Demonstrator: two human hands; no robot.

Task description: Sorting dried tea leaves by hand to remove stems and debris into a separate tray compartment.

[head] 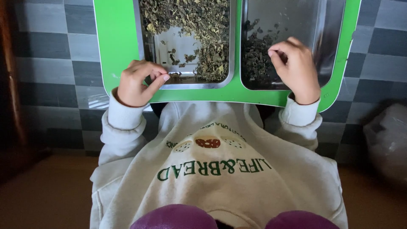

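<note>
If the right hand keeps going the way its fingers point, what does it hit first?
Most likely the small heap of dark dried leaves in the right metal tray; the right hand has its fingertips beside it, though depth is unclear.

A floor of grey checkered tiles [51, 51] meets a brown wooden surface [46, 195], dimly lit.

Hands [137, 82] over leaf-filled green tray [114, 46]

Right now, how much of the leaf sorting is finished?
A small dark pile of dried leaves already lies in the right metal tray. In hand: the left hand pinches at the left metal tray, and the right hand is over the right tray. Left: the large heap of green dried leaves.
</note>
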